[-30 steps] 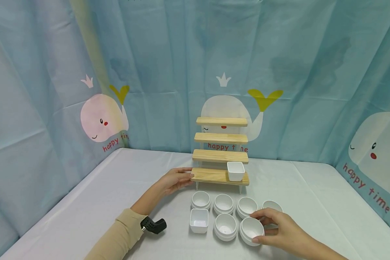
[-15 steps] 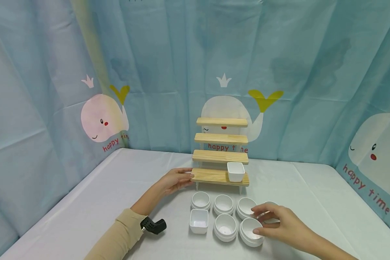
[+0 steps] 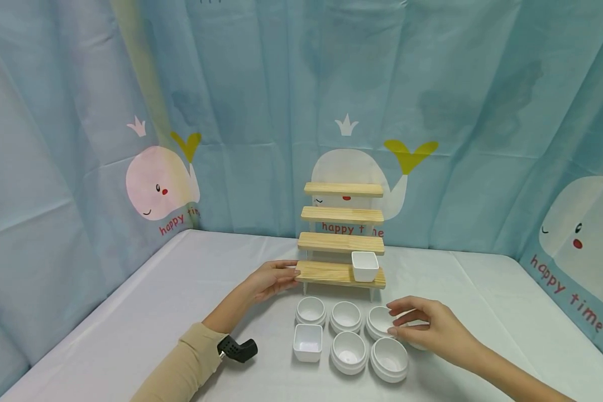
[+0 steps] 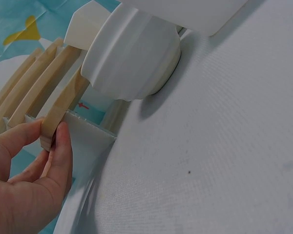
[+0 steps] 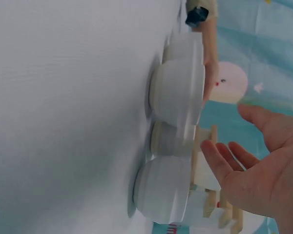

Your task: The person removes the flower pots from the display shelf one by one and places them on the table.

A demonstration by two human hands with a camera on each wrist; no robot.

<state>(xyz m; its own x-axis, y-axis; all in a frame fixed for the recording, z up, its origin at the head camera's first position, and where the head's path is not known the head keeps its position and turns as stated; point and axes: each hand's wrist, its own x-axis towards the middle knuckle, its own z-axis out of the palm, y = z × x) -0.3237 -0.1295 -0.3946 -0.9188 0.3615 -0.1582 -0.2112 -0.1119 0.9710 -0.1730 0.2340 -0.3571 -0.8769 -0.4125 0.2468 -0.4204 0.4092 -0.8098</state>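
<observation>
With thumb and fingers, my left hand [image 3: 271, 280] pinches the left end of the lowest board [image 4: 63, 107] of a four-step wooden display stand [image 3: 340, 243]. Toward that board's right end stands a square white cup [image 3: 364, 267]. My right hand [image 3: 434, 328] is raised over the right end of the bowls, fingers spread and holding nothing. Under it, a round white bowl [image 3: 418, 345] at the back right is mostly covered. Nearby are another round bowl [image 3: 380, 322] in the back row and one [image 3: 389, 360] in the front row. In the right wrist view, space shows between palm and bowls.
More round white bowls [image 3: 347, 316] and a second square cup [image 3: 308, 343] form two rows before the stand. All stand on a white cloth-covered table [image 3: 191, 279]. A blue curtain [image 3: 261, 111] with printed whales hangs behind. A black device [image 3: 238, 348] sits at the left sleeve.
My right hand has let go of the front right bowl and moved up and back from it, over the back right bowl. The left hand keeps its hold on the board.
</observation>
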